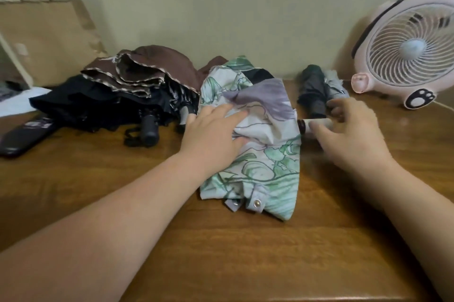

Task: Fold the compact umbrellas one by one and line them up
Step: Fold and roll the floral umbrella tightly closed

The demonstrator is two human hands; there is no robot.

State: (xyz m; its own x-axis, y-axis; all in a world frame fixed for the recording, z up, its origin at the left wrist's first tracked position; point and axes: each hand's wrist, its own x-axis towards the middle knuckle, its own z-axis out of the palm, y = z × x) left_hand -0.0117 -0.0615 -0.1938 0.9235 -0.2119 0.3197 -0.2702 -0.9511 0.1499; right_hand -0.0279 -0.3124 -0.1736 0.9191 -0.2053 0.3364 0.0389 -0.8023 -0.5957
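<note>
Left of the pink fan (pixel 403 48), on the wooden table (pixel 221 252), lies the floral umbrella (pixel 265 161), collapsed but with its canopy loose and rumpled. The left hand (pixel 211 134) rests on the canopy's side farther from the fan, fingers straight and pressing the cloth, holding nothing. The right hand (pixel 348 134) is on the fan side, thumb and curled fingers closed round the white handle (pixel 319 122), though motion blurs it. The umbrella's long axis seems to run across the table, handle end towards the fan; its snap strap (pixel 255 201) hangs at the near edge. Between the handle and the fan lies a dark folded umbrella (pixel 313 90). Much farther from the fan sit a brown umbrella (pixel 152 65) and a black umbrella (pixel 98 102), unfolded.
</note>
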